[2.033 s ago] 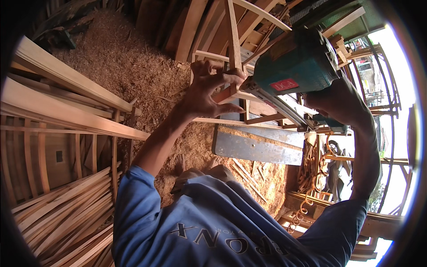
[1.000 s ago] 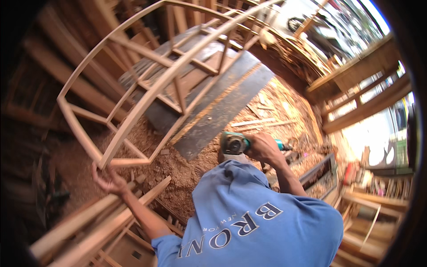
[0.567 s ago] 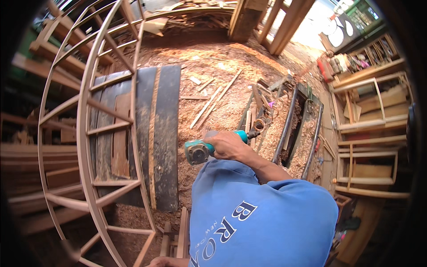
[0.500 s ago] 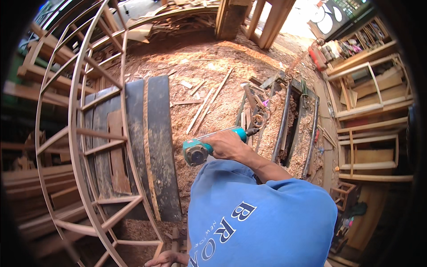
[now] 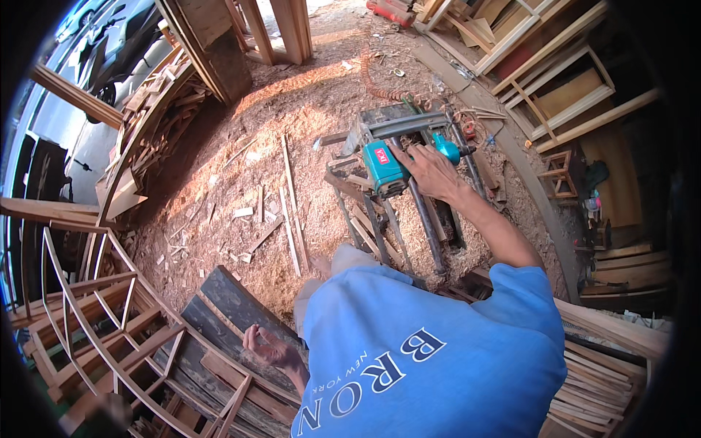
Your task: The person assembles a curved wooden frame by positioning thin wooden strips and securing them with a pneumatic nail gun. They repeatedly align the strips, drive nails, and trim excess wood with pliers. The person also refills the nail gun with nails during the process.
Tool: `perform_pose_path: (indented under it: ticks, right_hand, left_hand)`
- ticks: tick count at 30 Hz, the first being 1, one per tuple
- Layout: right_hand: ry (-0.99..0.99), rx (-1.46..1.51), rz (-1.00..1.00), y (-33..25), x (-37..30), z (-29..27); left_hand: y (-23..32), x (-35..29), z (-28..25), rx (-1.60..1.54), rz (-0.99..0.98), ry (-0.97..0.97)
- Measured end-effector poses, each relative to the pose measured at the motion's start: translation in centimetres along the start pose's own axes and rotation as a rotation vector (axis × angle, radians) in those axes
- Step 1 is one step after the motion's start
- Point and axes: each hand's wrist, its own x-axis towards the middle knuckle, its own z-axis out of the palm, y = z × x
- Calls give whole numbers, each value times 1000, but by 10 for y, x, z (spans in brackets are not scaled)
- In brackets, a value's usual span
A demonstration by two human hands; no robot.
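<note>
The right hand [image 5: 437, 174] covers the handle of the teal nail gun [image 5: 385, 168], over the far half of the pipe rack [image 5: 426, 228], its grip unclear; the left hand [image 5: 273, 349], empty and half-curled, is above the right edge of the desk [image 5: 241, 298]

Frame [image 5: 181, 325] left, nail gun [image 5: 385, 169] right, strips [image 5: 289, 230] between them on shavings [image 5: 328, 109]

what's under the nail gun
Dark metal bars, wood scraps and shavings show around and below the nail gun; whatever's directly beneath it and the right hand is covered.
</note>
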Motion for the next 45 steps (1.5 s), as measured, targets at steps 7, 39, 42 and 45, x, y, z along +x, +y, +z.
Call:
perform_pose_path:
  ticks: [7,39,42,45]
  right_hand:
    - [-234,2,25,77,-96,83]
    - [248,-91,1519,56,139,106]
    - [694,142,1501,45,255,152]
    - [620,667,1492,50,374,219]
  left_hand:
    - [-46,49,60,-72,-204,-483]
    - [-340,590,525,246,-306,-1010]
    - [-304,606,656,195,-464,-1097]
    - [-257,586,778,73,-353,-1329]
